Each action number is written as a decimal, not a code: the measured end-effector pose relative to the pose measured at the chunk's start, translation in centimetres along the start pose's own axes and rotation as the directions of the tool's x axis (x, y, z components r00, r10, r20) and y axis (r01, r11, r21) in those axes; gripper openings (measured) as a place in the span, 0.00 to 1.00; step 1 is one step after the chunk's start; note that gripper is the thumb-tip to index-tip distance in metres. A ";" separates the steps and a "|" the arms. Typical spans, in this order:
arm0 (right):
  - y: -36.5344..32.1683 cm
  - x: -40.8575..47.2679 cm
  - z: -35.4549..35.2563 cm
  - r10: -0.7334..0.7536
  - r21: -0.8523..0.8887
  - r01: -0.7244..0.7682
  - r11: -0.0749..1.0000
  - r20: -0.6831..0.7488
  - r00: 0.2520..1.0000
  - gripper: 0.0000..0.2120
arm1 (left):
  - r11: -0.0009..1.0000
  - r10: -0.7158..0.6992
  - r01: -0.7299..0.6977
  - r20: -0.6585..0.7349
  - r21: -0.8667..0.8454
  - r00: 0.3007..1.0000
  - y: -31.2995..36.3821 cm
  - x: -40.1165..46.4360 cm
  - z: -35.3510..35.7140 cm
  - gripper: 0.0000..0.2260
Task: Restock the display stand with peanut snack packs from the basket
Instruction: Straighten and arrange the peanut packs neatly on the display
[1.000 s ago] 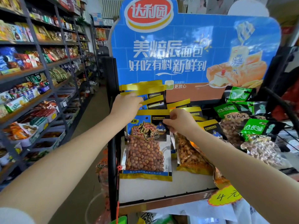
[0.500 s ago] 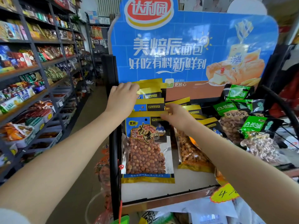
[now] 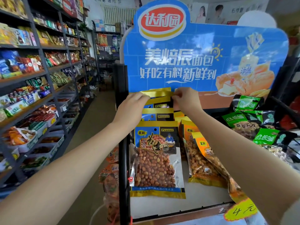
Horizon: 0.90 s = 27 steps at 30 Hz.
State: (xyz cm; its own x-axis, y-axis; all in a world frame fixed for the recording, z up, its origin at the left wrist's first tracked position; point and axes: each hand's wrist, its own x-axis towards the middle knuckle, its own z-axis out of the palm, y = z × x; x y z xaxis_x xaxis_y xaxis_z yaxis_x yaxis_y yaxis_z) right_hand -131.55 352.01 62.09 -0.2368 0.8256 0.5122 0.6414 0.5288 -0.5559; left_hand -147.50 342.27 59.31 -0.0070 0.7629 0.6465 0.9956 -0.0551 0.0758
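Grocery shelves (image 3: 40, 75) are seen left of the display stand (image 3: 123, 143). At the stand's upper rear, below its blue sign (image 3: 203, 59), the yellow top edge of a peanut pack (image 3: 156, 94) is pinched by the left hand (image 3: 132, 108) and the right hand (image 3: 186, 99). Lower on the stand, a front pack (image 3: 156, 159) is displayed; green packs (image 3: 246, 114) are stacked to the right.

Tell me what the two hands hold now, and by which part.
Both hands hold the rearmost peanut pack by its yellow top strip: the left hand grips the strip's left end, and the right hand pinches its right end.
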 end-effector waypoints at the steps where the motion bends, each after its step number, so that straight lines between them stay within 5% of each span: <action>1: -0.3 0.3 0.0 -0.019 0.000 0.019 1.000 0.024 1.000 0.09 | 1.000 0.011 -0.011 0.015 0.006 1.000 0.1 0.1 0.2 0.20; 4: -0.7 1.0 0.0 -0.040 0.001 0.040 0.999 0.095 0.995 0.08 | 0.999 0.020 -0.022 0.039 0.044 0.999 0.0 0.3 0.7 0.16; 9: 1.8 0.6 -2.8 -0.056 0.320 -0.050 0.946 0.313 0.948 0.08 | 0.988 0.136 -0.132 -0.044 0.083 0.990 0.7 -0.6 0.9 0.11; 12: 4.2 0.0 -5.6 -0.188 0.131 0.149 0.980 0.372 0.909 0.08 | 0.973 0.227 -0.225 -0.024 0.050 0.974 2.8 -1.3 1.2 0.10; 15: 7.2 -0.7 -7.2 -0.121 -0.195 0.337 0.921 0.680 0.723 0.10 | 0.942 0.333 -0.333 0.009 0.039 0.943 5.3 -1.4 2.7 0.09; 19: 11.0 -1.9 -7.5 0.112 -0.417 0.483 0.770 0.834 0.541 0.19 | 0.976 0.218 -0.218 0.246 -0.029 0.944 8.8 0.0 5.5 0.16; 24: 13.7 -1.4 -8.4 -0.093 -0.205 0.461 0.863 0.834 0.545 0.04 | 0.951 0.127 -0.251 0.514 0.179 0.849 12.0 2.6 8.8 0.22; 27: 14.5 -0.9 -8.8 -0.154 -0.155 0.477 0.865 0.823 0.547 0.07 | 0.923 0.059 -0.271 0.596 0.274 0.801 13.8 3.7 9.7 0.25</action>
State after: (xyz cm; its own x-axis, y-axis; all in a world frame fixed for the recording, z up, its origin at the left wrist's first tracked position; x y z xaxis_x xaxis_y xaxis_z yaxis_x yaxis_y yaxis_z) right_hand -115.62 357.21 59.35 -0.8290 0.5317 -0.1732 0.5548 0.8210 -0.1348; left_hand -132.86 350.59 55.38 0.1084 0.9916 0.0698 0.9460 -0.0814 -0.3137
